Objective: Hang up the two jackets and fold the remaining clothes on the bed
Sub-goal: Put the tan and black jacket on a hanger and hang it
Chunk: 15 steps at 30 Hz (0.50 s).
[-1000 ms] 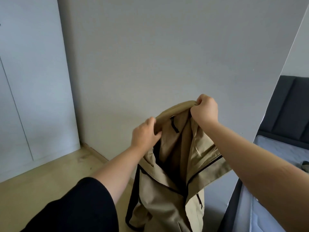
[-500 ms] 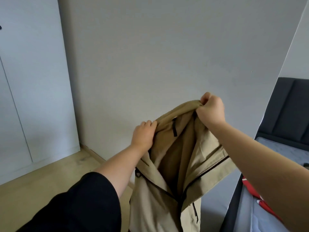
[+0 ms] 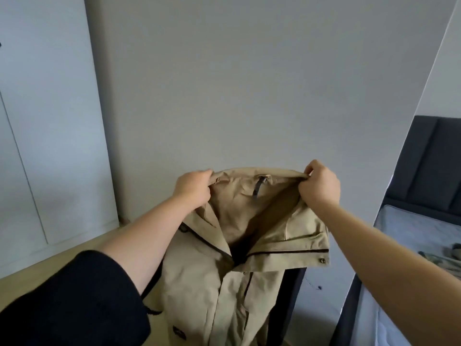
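The head view showed a job that looked only just begun. No hook or hanger showed anywhere, so I think this first coat was not hung up yet, and a second jacket and the folding were still to do. On the left stood a white wardrobe door (image 3: 50, 121) above a wood floor (image 3: 62, 255). The left hand (image 3: 193, 188) had its fingers curled tight on the left end of the collar. The tan jacket (image 3: 224, 283) hung down between both hands, held up in front of the gray wall (image 3: 237, 83), with its front open toward the person. The right hand (image 3: 320, 187) pinched the right end of the collar. Far right was the bed (image 3: 419, 228), and some clothes (image 3: 446, 258) lay on it, too blurred to name
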Available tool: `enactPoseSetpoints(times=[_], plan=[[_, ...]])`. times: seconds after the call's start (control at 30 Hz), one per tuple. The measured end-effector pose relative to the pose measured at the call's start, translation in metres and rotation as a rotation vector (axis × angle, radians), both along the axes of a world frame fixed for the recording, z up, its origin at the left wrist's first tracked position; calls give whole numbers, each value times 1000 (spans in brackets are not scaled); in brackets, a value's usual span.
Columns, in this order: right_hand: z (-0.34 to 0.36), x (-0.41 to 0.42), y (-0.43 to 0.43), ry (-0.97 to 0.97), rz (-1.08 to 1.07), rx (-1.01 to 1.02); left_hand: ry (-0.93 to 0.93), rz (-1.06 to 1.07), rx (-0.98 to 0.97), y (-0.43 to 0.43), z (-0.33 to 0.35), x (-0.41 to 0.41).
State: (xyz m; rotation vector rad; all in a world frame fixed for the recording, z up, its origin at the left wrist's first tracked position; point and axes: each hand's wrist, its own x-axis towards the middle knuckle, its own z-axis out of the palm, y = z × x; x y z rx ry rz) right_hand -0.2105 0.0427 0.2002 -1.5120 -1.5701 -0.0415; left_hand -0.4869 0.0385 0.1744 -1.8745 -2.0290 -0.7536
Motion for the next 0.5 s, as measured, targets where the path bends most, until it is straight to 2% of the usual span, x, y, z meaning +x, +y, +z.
enactPoseSetpoints(times=[0.03, 0.13, 0.2, 0.27, 0.37, 0.4, 0.5], plan=[[1, -6, 0, 16, 45, -25, 37, -37, -30, 0, -1, -3], [-2, -26, -5, 130, 181, -39, -93, -253, -127, -2, 3, 0], [-5, -41, -10, 214, 248, -11, -71, -377, -254, -7, 1, 11], [-7, -53, -15, 240, 287, 0, -66, -362, -327, -10, -10, 23], [-3, -54, -16, 293, 273, 18, -119, -218, -203, -11, -21, 35], [0, -49, -14, 219, 269, 16, -133, -172, -123, -10, -21, 37], [17, -23, -9, -298, 330, -174, -309, -122, 105, -10, -6, 39]])
